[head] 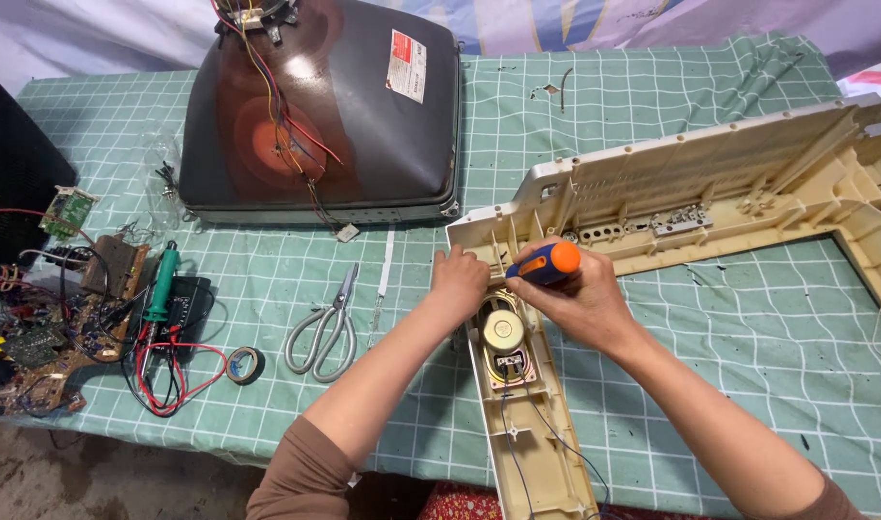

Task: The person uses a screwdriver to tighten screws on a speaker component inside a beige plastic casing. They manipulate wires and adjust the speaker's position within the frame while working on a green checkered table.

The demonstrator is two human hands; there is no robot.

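My right hand (pixel 577 300) grips a screwdriver with an orange and blue handle (pixel 546 263), held upright over the corner of a cream plastic television front frame (pixel 710 197). My left hand (pixel 457 280) rests closed on the frame's left corner, right beside the screwdriver. Just below both hands, a round speaker (pixel 503 330) sits mounted in the frame's side bar, with thin wires running down from it.
A dark picture tube (pixel 363 125) lies face down at the back on the green checked cloth. Scissors (pixel 323 327), a tape roll (pixel 244 365), a soldering iron (pixel 159 281) on a black meter with red leads, and a circuit board (pixel 46 337) lie to the left.
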